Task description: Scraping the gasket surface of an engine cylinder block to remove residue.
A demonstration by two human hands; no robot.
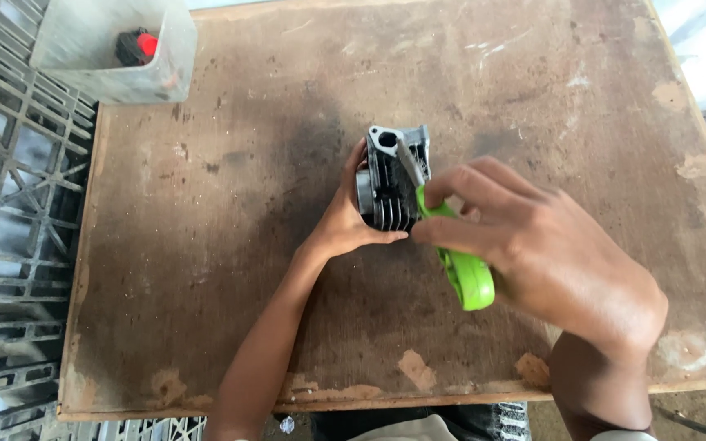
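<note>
A grey finned metal engine cylinder point(394, 175) stands on the stained wooden board point(230, 245) near its middle. My left hand point(345, 220) wraps the cylinder's left side, thumb under its lower fins. In my right hand point(549, 245) is a knife with a bright green handle point(463, 269). Its thin blade point(408, 162) lies against the flat top face of the cylinder.
A translucent plastic tub point(83, 65) at the board's far left corner holds a small red and black item point(136, 46). Grey plastic crate lattice point(10, 212) lies to the left of the board. The board's near edge runs just in front of my body.
</note>
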